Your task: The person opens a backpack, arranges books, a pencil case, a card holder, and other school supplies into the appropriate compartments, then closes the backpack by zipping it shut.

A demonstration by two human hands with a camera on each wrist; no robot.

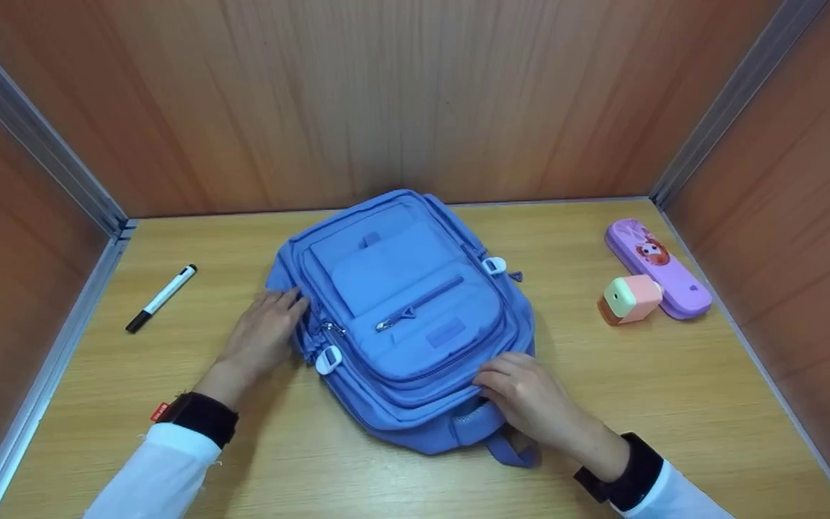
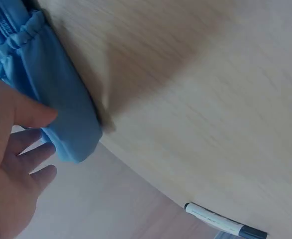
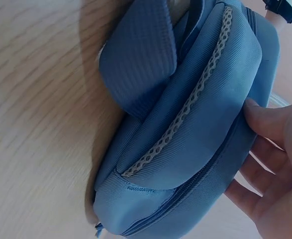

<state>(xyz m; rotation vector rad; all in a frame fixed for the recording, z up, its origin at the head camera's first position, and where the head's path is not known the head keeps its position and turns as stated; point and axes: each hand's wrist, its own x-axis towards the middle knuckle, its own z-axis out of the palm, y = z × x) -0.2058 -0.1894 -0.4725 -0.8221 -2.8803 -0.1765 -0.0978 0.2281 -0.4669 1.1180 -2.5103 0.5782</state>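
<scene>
A blue backpack [image 1: 415, 288] lies on the table with its zipped front pocket up, slanted toward the right. My left hand [image 1: 267, 328] is at its left side, the thumb against the side pocket [image 2: 61, 99] and the other fingers loosely bent beside it in the left wrist view. At the near right end, my right hand [image 1: 530, 396] grips the bag's edge. The right wrist view shows its thumb beside a zipper and its fingers over the front face. Next to that hand, a strap [image 3: 141, 59] hangs down onto the table.
To the left lies a white marker [image 1: 162, 298] with black ends. At the right are a purple pencil case [image 1: 663, 274] with a cartoon picture and a small pink, green and brown block-shaped object [image 1: 631, 298]. Wood-patterned panels [image 1: 400, 101] enclose the table's back and sides.
</scene>
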